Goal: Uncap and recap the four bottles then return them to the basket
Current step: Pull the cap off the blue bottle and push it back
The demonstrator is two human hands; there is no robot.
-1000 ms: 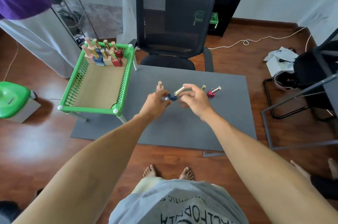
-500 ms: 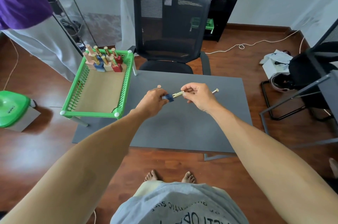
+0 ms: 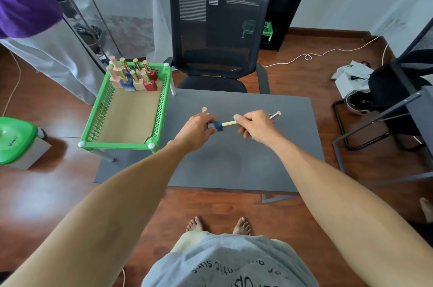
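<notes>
Mat (image 3: 234,164): grey, carries the loose bottles; your hands work above its far half.
Basket (image 3: 164,108): green, off the mat's left edge; other bottles stand at its far end.
Left hand (image 3: 198,128): grips the blue bottle (image 3: 216,126) by its base.
Right hand (image 3: 255,126): pinches the gold cap (image 3: 229,123).
Axis: bottle lies level, left to right between your hands; base left, cap right.
Coming move: judged a twist or pull along that axis.

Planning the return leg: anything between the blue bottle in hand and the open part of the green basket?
Nothing visible. The blue bottle is held above the grey mat; the green basket sits to its left, near half bare, bottles clustered at the far end.
</notes>
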